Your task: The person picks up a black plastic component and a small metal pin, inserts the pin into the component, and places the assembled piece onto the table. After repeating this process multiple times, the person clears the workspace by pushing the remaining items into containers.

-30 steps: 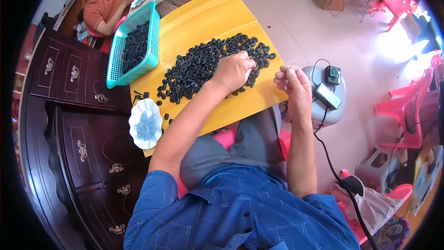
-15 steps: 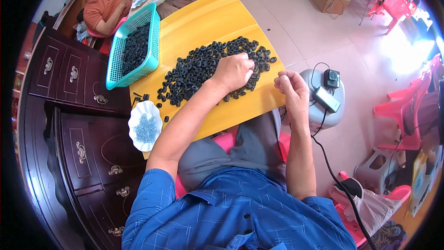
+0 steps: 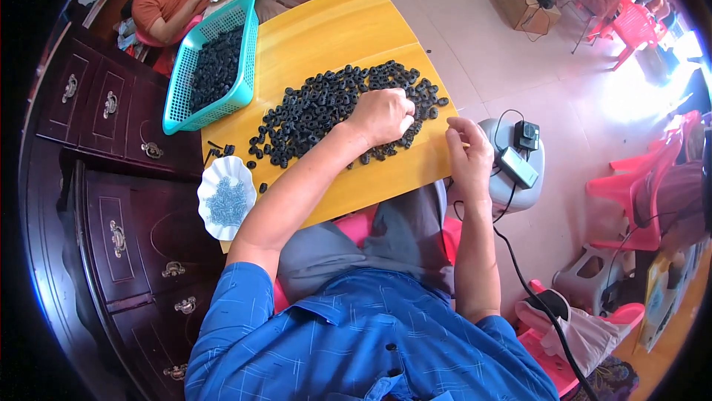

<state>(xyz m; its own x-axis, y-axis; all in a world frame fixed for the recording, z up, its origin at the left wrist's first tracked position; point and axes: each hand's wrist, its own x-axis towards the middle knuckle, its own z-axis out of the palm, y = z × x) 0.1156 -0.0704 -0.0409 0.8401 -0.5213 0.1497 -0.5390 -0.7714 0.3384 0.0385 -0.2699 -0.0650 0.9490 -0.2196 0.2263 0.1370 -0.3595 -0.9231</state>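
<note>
While a dark reddish-brown wooden cabinet point(image 3: 141, 230) stands along the left, a yellow wood-grained table point(image 3: 326, 23) reaches out in front of the person's lap. Across its middle spreads a heap of small black ring-shaped pieces point(image 3: 311, 108). At the table's left edge sits a turquoise perforated plastic basket point(image 3: 247, 78), with a mass of dark pieces inside. A white dish with a scalloped rim point(image 3: 208, 193) rests at the near left corner. The left hand point(image 3: 380, 116) is over the right part of the heap, fingers curled inward; I cannot tell whether they pinch a piece. The right hand point(image 3: 469, 156) is raised just beside the table's right edge, fingers bent toward the thumb; whether anything is between them cannot be told. Smallest are thin, pale bluish slivers point(image 3: 226, 201) piled in the dish.
</note>
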